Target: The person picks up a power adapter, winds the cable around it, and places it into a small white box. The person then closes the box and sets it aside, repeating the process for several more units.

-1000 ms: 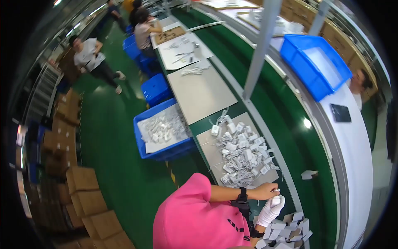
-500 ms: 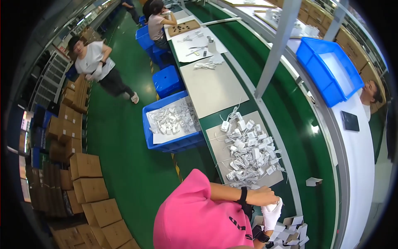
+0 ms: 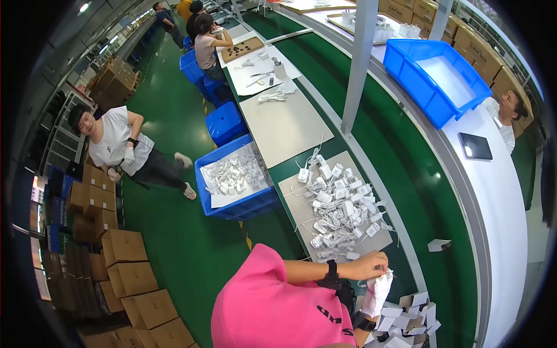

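- Where the pink sleeve (image 3: pixel 272 307) fills the lower middle of the view, two hands meet just past its edge, at the near end of the green bench (image 3: pixel 406 174).
- Left hand (image 3: pixel 371 265): bare, black watch (image 3: pixel 332 275) on the wrist, fingers curled, tips pinching a small white charger (image 3: pixel 384 272) with its cord.
- Right hand (image 3: pixel 377 293): in a white glove, just under the left hand and touching it at the fingertips; fingers bent around the same charger, though how firmly I cannot tell.
- Charger sits between the two hands, at the near edge of the grey mat (image 3: pixel 301 191), just short of the pile.
- Pile (image 3: pixel 339 211): many white chargers and tangled cords heaped on that mat, just beyond the hands.
- Small folded white boxes (image 3: pixel 406 316) lie in a heap right of and below the gloved hand, at the frame's lower edge.
- Blue bin (image 3: pixel 232 209) stands on the floor left of the mat, lined with white sheet, holding more white chargers.
- A second, bare grey mat (image 3: pixel 287 124) lies farther up the bench.
- Grey post (image 3: pixel 357 64) rises from the bench beside the mats.
- Large blue tub (image 3: pixel 406 64) sits on the far white counter, upper right; a dark tablet (image 3: pixel 474 146) lies near it.
- One person crouches on the green floor at left beside stacked cartons (image 3: pixel 127 272); others sit farther up the line.
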Motion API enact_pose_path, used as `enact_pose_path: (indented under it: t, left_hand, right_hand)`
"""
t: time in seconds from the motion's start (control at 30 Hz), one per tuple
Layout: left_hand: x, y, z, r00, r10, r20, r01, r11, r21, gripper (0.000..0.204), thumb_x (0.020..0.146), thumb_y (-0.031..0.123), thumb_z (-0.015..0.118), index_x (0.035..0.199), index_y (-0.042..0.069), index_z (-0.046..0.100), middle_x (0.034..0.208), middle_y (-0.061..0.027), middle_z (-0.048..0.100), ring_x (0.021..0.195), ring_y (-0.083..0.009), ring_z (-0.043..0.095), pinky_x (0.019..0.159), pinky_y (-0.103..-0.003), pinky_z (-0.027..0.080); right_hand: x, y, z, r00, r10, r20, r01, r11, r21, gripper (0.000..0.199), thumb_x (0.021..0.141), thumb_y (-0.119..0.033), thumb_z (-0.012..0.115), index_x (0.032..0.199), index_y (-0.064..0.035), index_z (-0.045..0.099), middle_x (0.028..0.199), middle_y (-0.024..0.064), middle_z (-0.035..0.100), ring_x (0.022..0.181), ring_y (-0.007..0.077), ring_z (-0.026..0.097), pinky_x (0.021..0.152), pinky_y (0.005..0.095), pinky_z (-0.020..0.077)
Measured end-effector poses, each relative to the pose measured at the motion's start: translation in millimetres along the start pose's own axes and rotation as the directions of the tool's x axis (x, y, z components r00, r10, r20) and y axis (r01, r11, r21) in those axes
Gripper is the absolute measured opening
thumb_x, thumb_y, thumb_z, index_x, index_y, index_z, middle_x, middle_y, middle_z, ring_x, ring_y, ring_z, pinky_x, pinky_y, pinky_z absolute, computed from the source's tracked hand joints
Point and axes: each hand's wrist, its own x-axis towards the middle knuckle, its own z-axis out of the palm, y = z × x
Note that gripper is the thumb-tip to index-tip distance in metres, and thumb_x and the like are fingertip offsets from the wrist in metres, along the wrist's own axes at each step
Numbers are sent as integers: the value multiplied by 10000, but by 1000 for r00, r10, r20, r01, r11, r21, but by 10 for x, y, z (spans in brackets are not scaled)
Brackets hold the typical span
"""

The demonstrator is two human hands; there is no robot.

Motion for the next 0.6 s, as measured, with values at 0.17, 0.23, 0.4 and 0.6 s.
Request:
enact_pose_path:
  t: [0.17, 0.23, 0.4, 0.6]
  left_hand:
    - [15, 42, 354, 994, 10, -107, -8, 1000, 20, 127, 823, 169, 640, 850, 45, 636, 994, -103, 576, 962, -272, 543, 861, -361, 421]
    - [75, 72, 440, 999, 3, -32, -2, 1000, 22, 148, 818, 193, 629, 826, 47, 644, 979, -115, 575, 943, -287, 541, 845, -368, 428]
    - [146, 3, 395, 998, 58, -34, -56, 996, 76, 175, 840, 196, 584, 892, 45, 656, 906, -149, 613, 920, -325, 567, 799, -402, 465]
    - [86, -553, 300, 984, -175, 41, 139, 885, 444, 582, 773, 77, 669, 1305, 58, 435, 1179, -194, 518, 1100, -378, 504, 921, -417, 427]
  right_hand:
    - [-120, -124, -159, 994, -39, 98, 9, 958, 287, 481, 855, -291, 650, 1222, -46, 458, 1099, 40, 541, 872, 91, 528, 726, 212, 445]
    - [-196, -185, -239, 998, -19, 53, -2, 926, 377, 451, 885, -300, 620, 1224, -51, 458, 1093, 37, 545, 880, 93, 534, 738, 226, 446]
    - [-26, -156, -905, 934, -279, 223, 355, 668, -654, 352, 928, -111, 503, 1267, -53, 431, 935, -8, 506, 845, 115, 503, 751, 264, 456]
    - [-95, -21, -1353, 977, -43, -208, -43, 918, -393, 744, 771, 7, 638, 1412, -7, 261, 1177, 74, 520, 1038, 156, 522, 912, 292, 444]
